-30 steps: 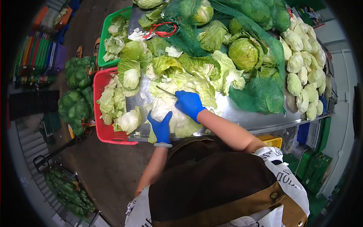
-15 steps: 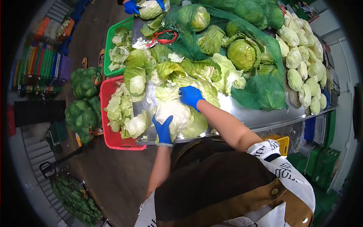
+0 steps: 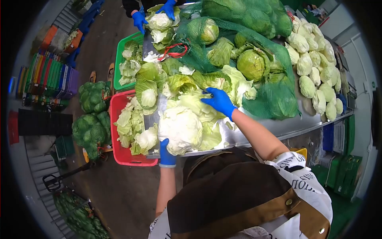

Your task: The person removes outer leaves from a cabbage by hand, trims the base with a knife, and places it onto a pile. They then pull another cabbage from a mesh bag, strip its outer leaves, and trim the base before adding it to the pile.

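Observation:
A pale, stripped cabbage head (image 3: 180,129) lies near the front edge of the metal table (image 3: 266,128). My left hand (image 3: 167,153), in a blue glove, supports its lower left side, fingers partly hidden beneath it. My right hand (image 3: 219,102), also gloved in blue, is over the loose leaves (image 3: 195,101) to the upper right, fingers apart and off the head. A green net (image 3: 274,97) with whole cabbages, one of them a green cabbage (image 3: 252,64), spreads behind my right hand.
A red crate (image 3: 119,149) of leaves and a green crate (image 3: 119,75) stand left. Stripped cabbages (image 3: 314,65) are piled right. A co-worker's gloved hands (image 3: 167,8) touch another cabbage (image 3: 160,22) at the back. Netted cabbages (image 3: 88,133) lie left on the floor side.
My right hand has moved right, away from the cabbage head, and its fingers have spread. More of the head's white surface shows. The co-worker's hands and cabbage show more fully.

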Demonstrator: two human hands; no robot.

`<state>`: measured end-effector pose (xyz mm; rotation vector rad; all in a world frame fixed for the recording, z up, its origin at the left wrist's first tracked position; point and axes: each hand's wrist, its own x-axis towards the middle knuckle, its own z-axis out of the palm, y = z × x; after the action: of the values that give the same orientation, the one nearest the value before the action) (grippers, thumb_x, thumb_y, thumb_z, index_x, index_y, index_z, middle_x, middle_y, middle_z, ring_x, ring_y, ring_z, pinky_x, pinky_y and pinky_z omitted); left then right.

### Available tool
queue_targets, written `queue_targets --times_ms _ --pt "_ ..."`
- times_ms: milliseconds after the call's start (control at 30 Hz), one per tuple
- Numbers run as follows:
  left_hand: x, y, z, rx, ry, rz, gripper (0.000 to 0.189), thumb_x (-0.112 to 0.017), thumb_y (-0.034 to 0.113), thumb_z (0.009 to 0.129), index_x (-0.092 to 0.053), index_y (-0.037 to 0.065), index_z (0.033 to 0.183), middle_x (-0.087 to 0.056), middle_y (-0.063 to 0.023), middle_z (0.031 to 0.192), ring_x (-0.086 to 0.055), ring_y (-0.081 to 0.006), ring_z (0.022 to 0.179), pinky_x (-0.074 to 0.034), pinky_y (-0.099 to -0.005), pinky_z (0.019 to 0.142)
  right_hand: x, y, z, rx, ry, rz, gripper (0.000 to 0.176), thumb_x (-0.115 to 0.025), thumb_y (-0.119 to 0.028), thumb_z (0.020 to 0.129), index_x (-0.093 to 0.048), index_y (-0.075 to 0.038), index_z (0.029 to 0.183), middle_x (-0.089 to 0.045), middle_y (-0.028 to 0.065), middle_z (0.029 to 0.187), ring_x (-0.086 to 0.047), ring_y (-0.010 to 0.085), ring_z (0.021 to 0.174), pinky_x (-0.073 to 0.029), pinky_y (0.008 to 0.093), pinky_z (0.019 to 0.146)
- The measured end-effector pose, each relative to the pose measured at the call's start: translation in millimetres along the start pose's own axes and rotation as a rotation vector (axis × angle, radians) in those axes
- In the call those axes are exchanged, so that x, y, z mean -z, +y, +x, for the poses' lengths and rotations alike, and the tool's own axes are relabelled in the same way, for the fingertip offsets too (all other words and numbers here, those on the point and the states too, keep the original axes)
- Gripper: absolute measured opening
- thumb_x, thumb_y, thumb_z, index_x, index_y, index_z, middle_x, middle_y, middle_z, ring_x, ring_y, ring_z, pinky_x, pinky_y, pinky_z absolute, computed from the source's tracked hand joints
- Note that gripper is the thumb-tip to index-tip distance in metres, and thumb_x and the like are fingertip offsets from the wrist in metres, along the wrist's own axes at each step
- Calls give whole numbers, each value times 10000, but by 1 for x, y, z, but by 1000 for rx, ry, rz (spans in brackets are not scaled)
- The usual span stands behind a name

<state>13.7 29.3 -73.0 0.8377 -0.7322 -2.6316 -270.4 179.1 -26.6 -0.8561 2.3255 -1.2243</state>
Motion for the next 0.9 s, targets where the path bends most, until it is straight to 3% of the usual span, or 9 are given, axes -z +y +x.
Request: queue_targets --times_ms 133,267,333,467,533,600,633,733,900 --pt "-38 19 -5 -55 -10 209 778 -593 213 743 -262 50 1428 -398 -164 1396 -433 -337 1255 -362 -459 1054 5 -85 -25 500 -27 -55 494 -737 -370 740 -614 -104 1137 -628 114 1092 -614 304 960 -487 367 834" --pt "-50 18 -9 -108 -181 271 834 -622 141 683 -258 56 1428 -402 -149 1388 -436 -335 1253 -377 -451 1044 4 -52 17 27 103 -2 358 -684 -394 765 -677 -81 938 -665 148 839 -638 340 813 -506 418 722" --pt "-57 16 -10 -100 -228 185 812 -615 154 695 -269 57 1423 -416 -146 1376 -442 -331 1247 -383 -452 1040 1 -16 17 -106 -168 -272 370 -689 -400 755 -673 -94 964 -667 145 852 -638 338 831 -501 422 741" --pt "-76 12 2 -25 36 44 715 -580 177 745 -318 58 1399 -451 -145 1349 -467 -311 1217 -379 -440 1037 6 -1 -10 -179 9 -15 509 -710 -434 747 -630 -76 1099 -655 146 992 -622 319 960 -491 395 806" --pt "-85 15 9 -136 75 -13 733 -596 81 731 -299 28 1400 -448 -157 1333 -476 -321 1205 -408 -442 1017 21 -27 -21 -71 216 303 517 -744 -400 736 -619 -71 1115 -641 121 1033 -623 285 974 -492 371 819" --pt "-106 22 12 -273 71 150 710 -589 75 740 -312 30 1392 -457 -152 1322 -482 -306 1198 -415 -433 1009 28 -65 -37 216 100 204 535 -759 -366 738 -589 -88 1162 -588 95 1138 -607 258 1007 -492 355 827" --pt "-114 23 14 -343 60 230 698 -586 72 744 -319 32 1387 -462 -150 1316 -485 -299 1194 -419 -429 1005 34 -84 -46 135 -120 180 569 -752 -324 757 -533 -116 1239 -509 87 1256 -554 245 1037 -467 335 871" --pt "-121 23 15 -338 95 148 678 -586 72 746 -339 35 1376 -469 -140 1305 -489 -283 1187 -419 -415 1003 21 -65 -42 268 24 242 484 -724 -164 742 -536 -104 1184 -529 85 1195 -572 256 971 -475 326 808" --pt "-112 9 12 -269 157 134 641 -587 166 788 -357 44 1374 -466 -132 1327 -481 -277 1196 -403 -414 1006 11 -34 -52 135 112 307 344 -601 7 708 -584 -64 1045 -588 73 1001 -591 192 820 -476 281 718"
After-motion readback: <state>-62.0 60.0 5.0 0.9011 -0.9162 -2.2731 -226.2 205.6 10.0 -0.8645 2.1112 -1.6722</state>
